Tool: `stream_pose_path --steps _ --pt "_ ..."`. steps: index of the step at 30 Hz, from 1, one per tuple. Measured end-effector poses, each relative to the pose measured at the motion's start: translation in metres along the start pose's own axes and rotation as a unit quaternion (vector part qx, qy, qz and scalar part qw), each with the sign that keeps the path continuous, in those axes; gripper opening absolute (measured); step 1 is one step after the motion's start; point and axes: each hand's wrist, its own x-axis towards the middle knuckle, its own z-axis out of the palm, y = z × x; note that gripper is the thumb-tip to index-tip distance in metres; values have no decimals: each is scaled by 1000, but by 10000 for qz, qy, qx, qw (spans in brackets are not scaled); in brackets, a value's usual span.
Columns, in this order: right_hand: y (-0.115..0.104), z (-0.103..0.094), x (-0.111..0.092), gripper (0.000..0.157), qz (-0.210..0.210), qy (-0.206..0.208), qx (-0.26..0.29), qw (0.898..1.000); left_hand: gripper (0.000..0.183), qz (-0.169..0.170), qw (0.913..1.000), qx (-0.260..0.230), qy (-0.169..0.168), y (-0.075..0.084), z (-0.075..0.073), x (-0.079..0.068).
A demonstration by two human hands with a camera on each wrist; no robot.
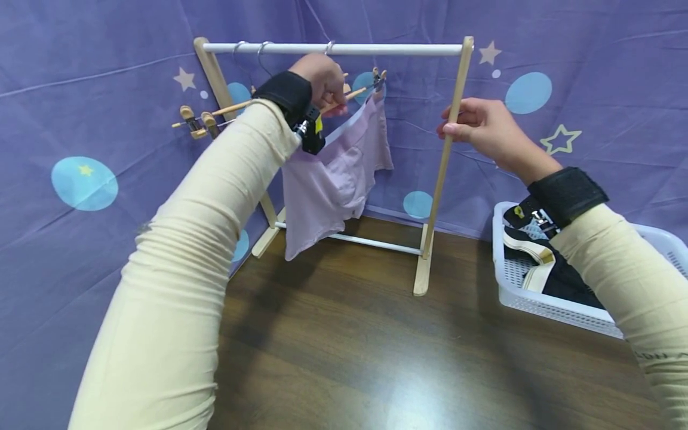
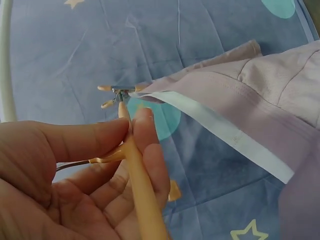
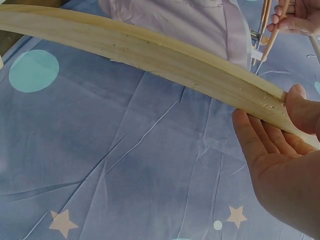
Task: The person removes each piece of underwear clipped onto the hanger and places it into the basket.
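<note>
My left hand pinches the wooden bar of a clip hanger between thumb and fingers, just below the rack's white rail. From that hanger hangs a pair of light pink underpants, its pale waistband held by a clip at the bar's far end. My right hand holds the rack's right wooden post, thumb on one side and fingers on the other, as the right wrist view also shows. The left sleeve and wrist camera cover part of the hanger.
Another hanger with wooden clips hangs at the rack's left. A white basket with dark and white clothing stands at the right, partly behind my right arm. A purple patterned cloth backs the brown table.
</note>
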Motion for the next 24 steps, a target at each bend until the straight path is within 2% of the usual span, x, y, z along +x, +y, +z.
stream_pose_path --steps 4,9,12,16,20,22,24 --pt "-1 0 0 20 29 -11 2 10000 9 26 9993 345 -147 0 -7 -4" --pt "0 0 -1 20 33 -10 31 10000 28 -153 9970 655 -380 2 -20 -11" --pt "0 -1 -2 19 27 -4 43 10000 38 -70 9946 963 -375 3 -27 -18" --pt "1 -2 -1 20 22 4 29 10000 40 16 9942 1038 -292 1 -36 -29" --pt "1 -2 -1 22 83 1 11 10000 36 104 9955 909 -250 -5 -42 -39" --pt "2 -1 -1 23 120 -1 3 9999 36 236 9940 1041 -221 -9 -44 -44" --pt "2 -1 -1 23 126 -10 -9 9999 37 343 9911 1240 -342 -13 -45 -48"
